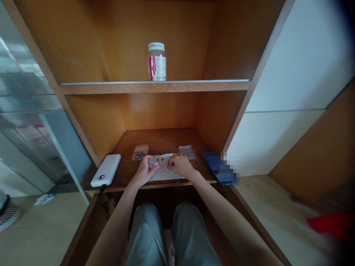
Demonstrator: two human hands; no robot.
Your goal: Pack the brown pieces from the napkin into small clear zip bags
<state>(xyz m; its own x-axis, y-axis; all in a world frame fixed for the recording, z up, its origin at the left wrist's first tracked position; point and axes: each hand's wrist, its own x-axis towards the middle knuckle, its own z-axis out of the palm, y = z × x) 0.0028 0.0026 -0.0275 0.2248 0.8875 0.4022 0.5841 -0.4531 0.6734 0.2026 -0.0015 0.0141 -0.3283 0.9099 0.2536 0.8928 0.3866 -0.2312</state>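
Note:
My left hand (144,171) pinches a small clear plastic bag (153,162) above a crumpled white sheet (163,173) on the dark wooden desk (158,142). My right hand (181,165) rests just to the right of the bag, its fingertips closed on a tiny dark red item (171,163). Behind my left hand lies a small printed packet (140,152). A flat clear sleeve (187,152) lies behind my right hand. The hands are close together but not touching.
A white power bank (105,170) with a cable lies at the desk's left. A blue phone (219,168) lies at the right. Wooden walls flank the desk. A plastic jar (156,62) stands on the shelf above. My knees are below the desk edge.

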